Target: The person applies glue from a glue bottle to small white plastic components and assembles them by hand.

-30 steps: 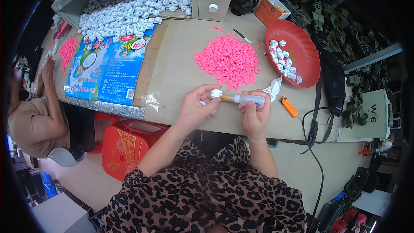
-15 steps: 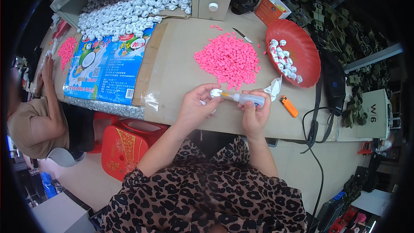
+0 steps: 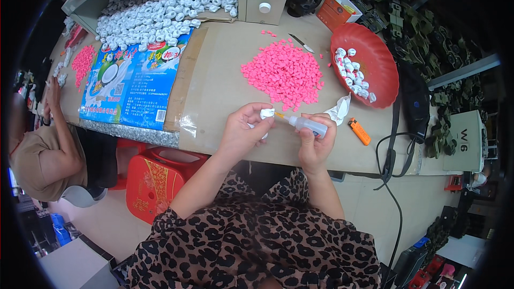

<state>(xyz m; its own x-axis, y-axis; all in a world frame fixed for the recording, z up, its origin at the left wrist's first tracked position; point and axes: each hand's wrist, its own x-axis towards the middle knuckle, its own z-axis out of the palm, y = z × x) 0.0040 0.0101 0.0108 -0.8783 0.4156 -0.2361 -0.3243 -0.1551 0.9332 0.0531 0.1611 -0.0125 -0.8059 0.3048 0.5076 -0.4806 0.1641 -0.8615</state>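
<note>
Between the thumb and fingertips of my left hand [image 3: 244,130] is a small white piece [image 3: 267,113], closed in a pinch. More white shows under those fingers, but I cannot make out its shape. My right hand [image 3: 317,147] is wrapped round a small translucent squeeze bottle [image 3: 311,127], tilted so that its thin yellowish nozzle [image 3: 280,115] points left at the white piece. Whether the tip touches it I cannot tell. Just beyond both hands lies a heap of small pink pieces [image 3: 284,72]. Crumpled white paper [image 3: 339,109] rests beside my right hand.
To the right are an orange lighter [image 3: 359,131] and a red scalloped bowl [image 3: 381,64] holding white pieces. A knife [image 3: 301,43] lies behind the pink heap. Many white pieces [image 3: 160,18] cover the back left. A co-worker [image 3: 48,150] sits at the left; a black cable [image 3: 393,203] hangs right.
The white piece has turned slightly in my left fingers, and the bottle has shifted a little in my right hand. At the far left, the co-worker's hand has moved slightly.
</note>
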